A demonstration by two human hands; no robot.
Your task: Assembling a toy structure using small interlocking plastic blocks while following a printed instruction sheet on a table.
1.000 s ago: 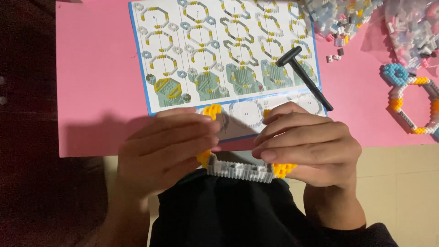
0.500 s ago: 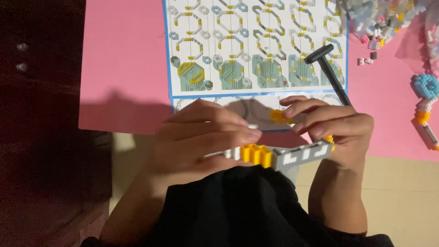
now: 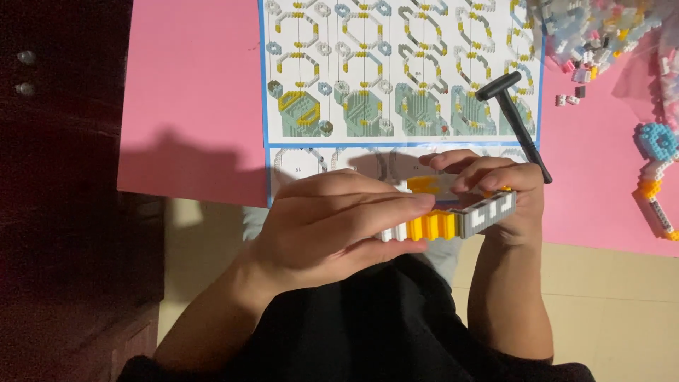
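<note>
Both hands hold a white, yellow and grey brick strip (image 3: 453, 221) near the body, above the tabletop's near edge. Left hand (image 3: 332, 223) grip closed on its left end; right hand (image 3: 506, 194) grip closed on its right end. Instruction sheet (image 3: 396, 71) lies beyond on a pink mat (image 3: 191, 106); no containers visible, loose bricks (image 3: 587, 35) far right.

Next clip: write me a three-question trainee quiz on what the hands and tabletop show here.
1. True or false: both the left hand and the right hand grip the block strip.
2. Where does the black tool lie? A) across the instruction sheet's right edge B) in the loose brick pile C) on the floor
3. Fill in: the sheet rests on a ____ mat.

Key: 1 true; 2 A; 3 pink.
</note>
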